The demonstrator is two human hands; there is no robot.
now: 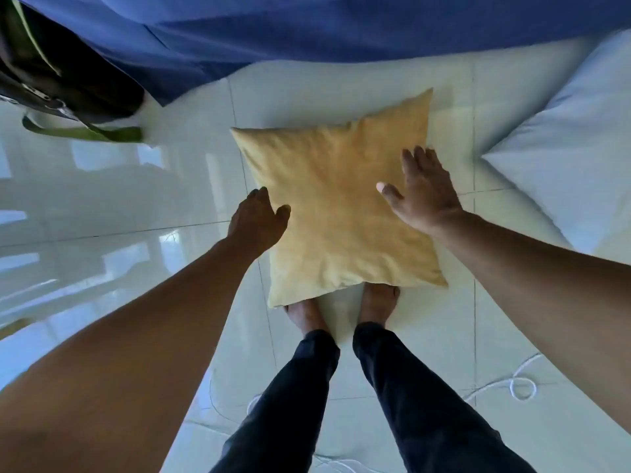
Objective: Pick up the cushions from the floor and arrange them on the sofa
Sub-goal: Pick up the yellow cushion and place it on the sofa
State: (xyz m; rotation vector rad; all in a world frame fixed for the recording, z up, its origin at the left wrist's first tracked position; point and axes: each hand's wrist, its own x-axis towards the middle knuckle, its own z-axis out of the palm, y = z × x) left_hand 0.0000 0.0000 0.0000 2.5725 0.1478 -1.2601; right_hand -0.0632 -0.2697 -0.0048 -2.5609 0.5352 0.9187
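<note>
Left hand (257, 220) sits at the left edge of the yellow cushion (341, 213), fingers loosely curled and holding nothing, contact with the fabric not confirmable. The cushion lies flat on the glossy tiled floor (102, 206) before the blue sofa (307, 29), its near edge over the toes; judged soft, light and yielding, best gripped at opposite side edges. Right hand (421, 192) lies over its right side, fingers spread wide, empty.

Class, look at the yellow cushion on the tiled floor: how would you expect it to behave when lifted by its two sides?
The yellow cushion looks soft and wrinkled, so it would probably sag between the left hand and right hand. It appears plump, likely light. On the glossy floor it may slide.
</note>
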